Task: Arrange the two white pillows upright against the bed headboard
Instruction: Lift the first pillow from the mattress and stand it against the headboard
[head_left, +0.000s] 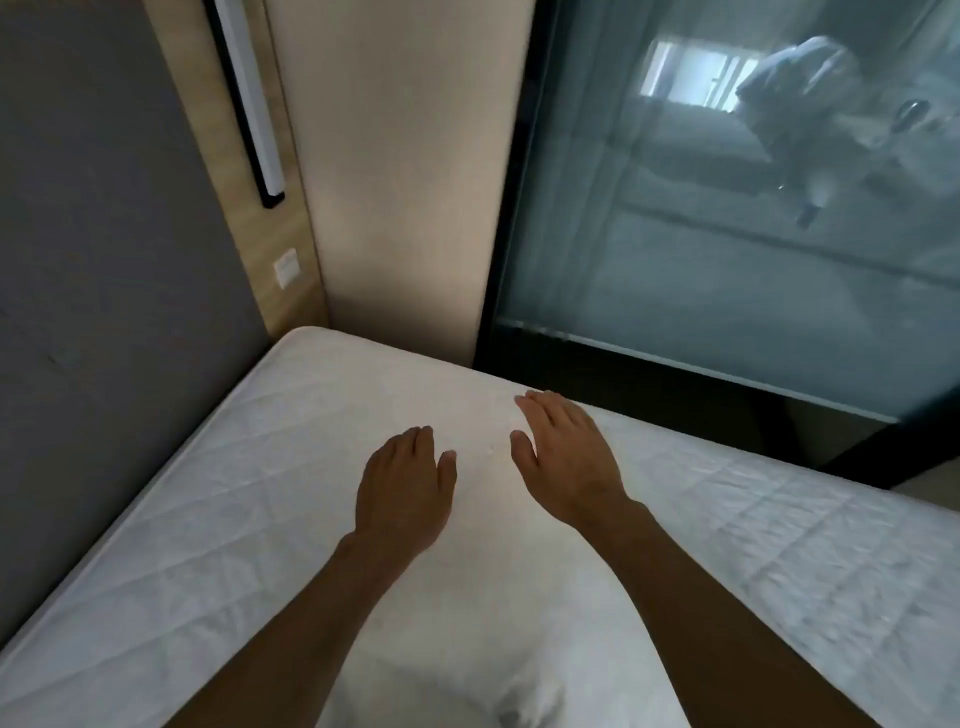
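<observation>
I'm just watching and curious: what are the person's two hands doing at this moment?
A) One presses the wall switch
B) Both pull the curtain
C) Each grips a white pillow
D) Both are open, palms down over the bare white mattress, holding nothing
D: the left hand and right hand are spread flat over the quilted mattress with nothing in them, and no pillow shows in the view.
</observation>
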